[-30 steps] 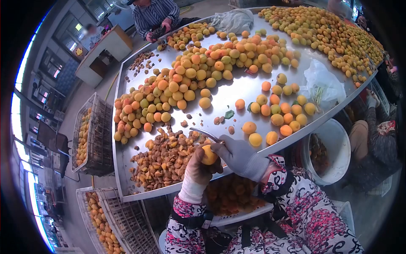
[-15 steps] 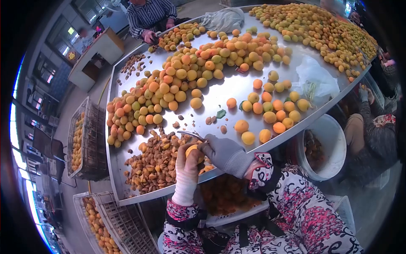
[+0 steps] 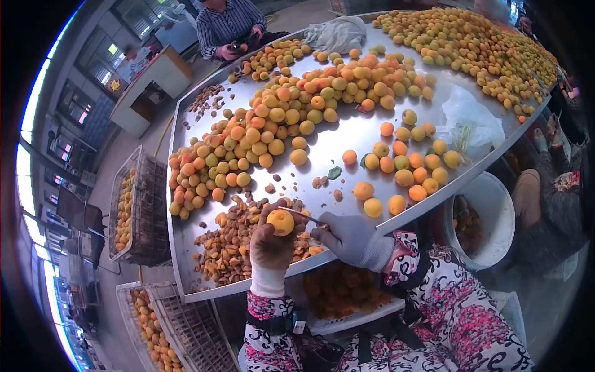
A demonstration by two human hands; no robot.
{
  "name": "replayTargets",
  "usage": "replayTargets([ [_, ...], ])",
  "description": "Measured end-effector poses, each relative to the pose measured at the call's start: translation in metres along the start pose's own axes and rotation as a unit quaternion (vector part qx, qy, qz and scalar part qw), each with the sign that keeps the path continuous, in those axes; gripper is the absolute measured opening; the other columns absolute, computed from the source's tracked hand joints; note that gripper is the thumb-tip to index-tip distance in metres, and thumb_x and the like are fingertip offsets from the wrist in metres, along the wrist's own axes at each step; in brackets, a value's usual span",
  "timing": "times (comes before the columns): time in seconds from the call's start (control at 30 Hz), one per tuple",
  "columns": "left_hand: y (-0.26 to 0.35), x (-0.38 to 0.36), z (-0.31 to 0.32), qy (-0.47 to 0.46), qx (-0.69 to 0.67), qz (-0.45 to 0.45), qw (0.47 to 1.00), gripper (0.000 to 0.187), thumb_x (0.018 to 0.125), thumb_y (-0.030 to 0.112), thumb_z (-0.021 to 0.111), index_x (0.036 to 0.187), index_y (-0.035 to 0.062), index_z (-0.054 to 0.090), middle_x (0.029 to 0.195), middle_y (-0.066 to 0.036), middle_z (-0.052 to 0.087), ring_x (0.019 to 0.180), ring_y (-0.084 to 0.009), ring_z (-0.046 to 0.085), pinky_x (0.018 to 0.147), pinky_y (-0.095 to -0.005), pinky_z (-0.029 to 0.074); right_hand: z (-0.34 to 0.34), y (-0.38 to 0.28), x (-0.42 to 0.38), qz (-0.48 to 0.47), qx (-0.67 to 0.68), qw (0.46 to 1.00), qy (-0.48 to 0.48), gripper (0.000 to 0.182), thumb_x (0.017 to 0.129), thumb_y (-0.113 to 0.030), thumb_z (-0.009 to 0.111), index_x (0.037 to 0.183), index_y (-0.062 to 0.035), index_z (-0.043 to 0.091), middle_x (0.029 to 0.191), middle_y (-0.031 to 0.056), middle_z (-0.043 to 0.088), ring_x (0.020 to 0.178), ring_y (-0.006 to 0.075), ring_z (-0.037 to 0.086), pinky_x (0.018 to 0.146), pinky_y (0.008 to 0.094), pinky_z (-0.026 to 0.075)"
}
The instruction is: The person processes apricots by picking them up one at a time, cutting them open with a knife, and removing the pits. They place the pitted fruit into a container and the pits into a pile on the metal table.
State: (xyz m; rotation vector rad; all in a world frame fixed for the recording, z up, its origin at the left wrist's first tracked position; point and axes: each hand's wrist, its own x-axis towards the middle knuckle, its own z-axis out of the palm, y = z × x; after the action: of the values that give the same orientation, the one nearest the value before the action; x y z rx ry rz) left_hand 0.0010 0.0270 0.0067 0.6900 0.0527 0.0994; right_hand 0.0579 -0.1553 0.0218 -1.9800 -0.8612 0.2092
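My left hand point(image 3: 268, 249), white wrapping at its wrist, is closed around a yellow apricot point(image 3: 281, 224) and holds it up over the table's near edge. In my grey-gloved right hand point(image 3: 353, 239) is a small knife point(image 3: 302, 214). Its thin metal blade reaches left to the top of the apricot, where a small dark spot shows. Below and behind my left hand spreads a heap of brown apricot pits point(image 3: 228, 251), with orange bits among them. Several loose apricots point(image 3: 372, 208) lie on the metal table point(image 3: 322, 152) beyond my right hand.
A long heap of apricots point(image 3: 266, 127) crosses the table, with a larger one point(image 3: 471, 49) at the far right. A white bucket point(image 3: 501, 217) stands at the right, crates point(image 3: 145, 226) at the left. Another person point(image 3: 226, 28) works across the table. A plastic bag point(image 3: 474, 118) lies rightward.
My left hand has turned, bringing the apricot up into fuller view. The knife now points at its top instead of sticking out above it. Across the table, the person's hands have come closer together.
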Motion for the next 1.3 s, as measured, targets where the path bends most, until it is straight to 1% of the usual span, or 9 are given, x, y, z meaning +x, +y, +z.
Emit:
replayTargets([
  [0.43,-0.004,-0.002,0.007,0.042,0.061,0.028,0.997,0.052,0.077,0.026,0.062,0.118,-0.0015,0.045,0.106,-0.014,0.055,0.096,-0.0289,0.056,0.087,-0.0443,0.047,0.015,-0.010,-0.011,0.062,-0.022,0.997,-0.044,0.030,0.089,-0.029,0.050,0.099,-0.0010,0.051,0.063,0.0183,0.056,0.061,0.0370,0.058,0.052,0.0424,0.044],
  [0.5,-0.015,-0.003,0.028,0.056,-0.081,0.036,0.995,0.050,0.079,0.030,0.060,0.116,-0.0005,0.046,0.104,-0.015,0.055,0.094,-0.0285,0.056,0.091,-0.0475,0.042,0.029,-0.009,-0.015,0.089,0.001,0.995,-0.052,0.032,0.089,-0.028,0.050,0.102,0.0005,0.051,0.064,0.0190,0.057,0.062,0.0377,0.058,0.053,0.0423,0.044],
  [0.7,-0.020,0.002,0.023,0.016,-0.105,-0.017,0.994,0.054,0.084,0.044,0.054,0.116,0.0001,0.046,0.105,-0.015,0.057,0.097,-0.0280,0.055,0.092,-0.0449,0.040,0.034,-0.005,-0.005,0.058,0.134,0.988,0.054,0.029,0.089,-0.026,0.051,0.104,-0.0014,0.051,0.067,0.0200,0.059,0.065,0.0385,0.058,0.056,0.0423,0.045],
  [0.77,-0.010,0.003,0.021,0.130,0.208,0.071,0.967,0.052,0.084,0.038,0.058,0.118,0.0015,0.045,0.106,-0.012,0.056,0.101,-0.0239,0.052,0.091,-0.0388,0.040,0.020,-0.006,0.001,0.081,0.075,0.994,-0.006,0.030,0.089,-0.026,0.050,0.108,-0.0018,0.049,0.070,0.0200,0.059,0.067,0.0380,0.059,0.057,0.0418,0.045],
  [0.83,-0.001,-0.008,0.042,0.120,0.310,0.082,0.939,0.045,0.083,0.028,0.060,0.118,0.0031,0.045,0.105,-0.009,0.054,0.096,-0.0184,0.053,0.087,-0.0311,0.042,0.016,-0.010,0.001,0.107,0.019,0.992,-0.069,0.032,0.089,-0.025,0.049,0.111,-0.0023,0.048,0.072,0.0200,0.060,0.069,0.0376,0.060,0.059,0.0413,0.046],
  [1.0,-0.032,-0.004,0.039,0.096,-0.034,0.026,0.994,0.044,0.086,0.039,0.055,0.109,0.0021,0.049,0.087,-0.013,0.059,0.088,-0.0238,0.057,0.079,-0.0359,0.047,0.044,-0.008,-0.007,0.063,0.098,0.993,0.038,0.031,0.090,-0.027,0.048,0.109,-0.0021,0.048,0.076,0.0207,0.061,0.072,0.0362,0.061,0.061,0.0403,0.048],
  [1.13,-0.034,-0.002,0.030,0.132,-0.039,0.016,0.990,0.046,0.086,0.041,0.055,0.109,0.0018,0.049,0.092,-0.013,0.059,0.089,-0.0241,0.056,0.081,-0.0374,0.046,0.037,-0.007,-0.007,0.085,0.096,0.992,0.018,0.029,0.090,-0.028,0.048,0.103,-0.0020,0.050,0.076,0.0207,0.061,0.073,0.0362,0.061,0.061,0.0404,0.047],
  [1.23,-0.018,0.002,0.011,0.093,0.023,0.008,0.995,0.045,0.086,0.034,0.057,0.116,0.0028,0.046,0.098,-0.011,0.057,0.091,-0.0237,0.056,0.085,-0.0370,0.044,0.020,-0.004,0.002,0.097,0.090,0.991,-0.021,0.030,0.090,-0.028,0.048,0.104,-0.0018,0.052,0.076,0.0201,0.061,0.074,0.0352,0.061,0.062,0.0387,0.047],
  [1.3,-0.005,-0.005,0.026,0.098,0.237,0.069,0.964,0.043,0.083,0.015,0.060,0.121,0.0038,0.041,0.108,-0.009,0.052,0.096,-0.0202,0.054,0.090,-0.0325,0.042,0.012,-0.005,0.004,0.106,0.056,0.990,-0.069,0.030,0.090,-0.029,0.048,0.103,-0.0019,0.053,0.075,0.0192,0.060,0.074,0.0342,0.060,0.062,0.0373,0.046],
])
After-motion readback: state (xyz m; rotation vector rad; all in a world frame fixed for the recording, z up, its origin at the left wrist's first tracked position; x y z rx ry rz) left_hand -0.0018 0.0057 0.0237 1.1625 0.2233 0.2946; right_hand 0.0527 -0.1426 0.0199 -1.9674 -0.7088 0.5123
